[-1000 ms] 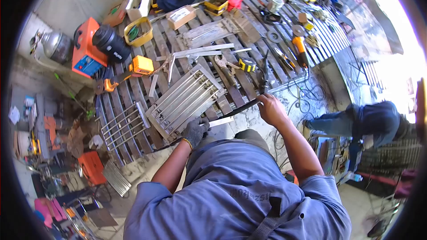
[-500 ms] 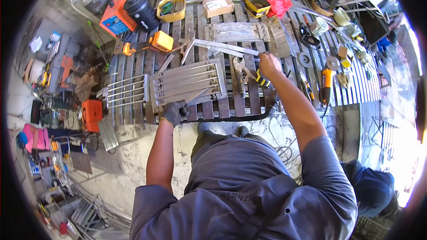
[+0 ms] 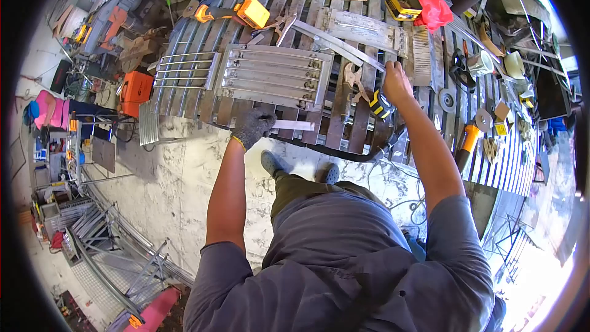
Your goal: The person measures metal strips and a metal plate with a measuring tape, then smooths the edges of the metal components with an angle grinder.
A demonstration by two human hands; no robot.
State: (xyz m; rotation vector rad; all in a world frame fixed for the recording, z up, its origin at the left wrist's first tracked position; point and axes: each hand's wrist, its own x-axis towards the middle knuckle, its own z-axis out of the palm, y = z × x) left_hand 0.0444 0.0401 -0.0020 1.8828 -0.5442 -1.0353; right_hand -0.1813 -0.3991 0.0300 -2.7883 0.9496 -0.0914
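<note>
Flat metal strip [image 3: 294,125] at bench [image 3: 342,130] near edge | gloved left hand [image 3: 253,124] closed on its end | bare right hand [image 3: 396,79] beside tape measure [image 3: 381,105], grip unclear | best held flat and steady against slats.

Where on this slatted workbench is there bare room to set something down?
Bare slats at the front edge, between the metal strip in the gloved left hand and the tape measure by the right hand. Far edge and right end, around the angle grinder, are crowded.
</note>
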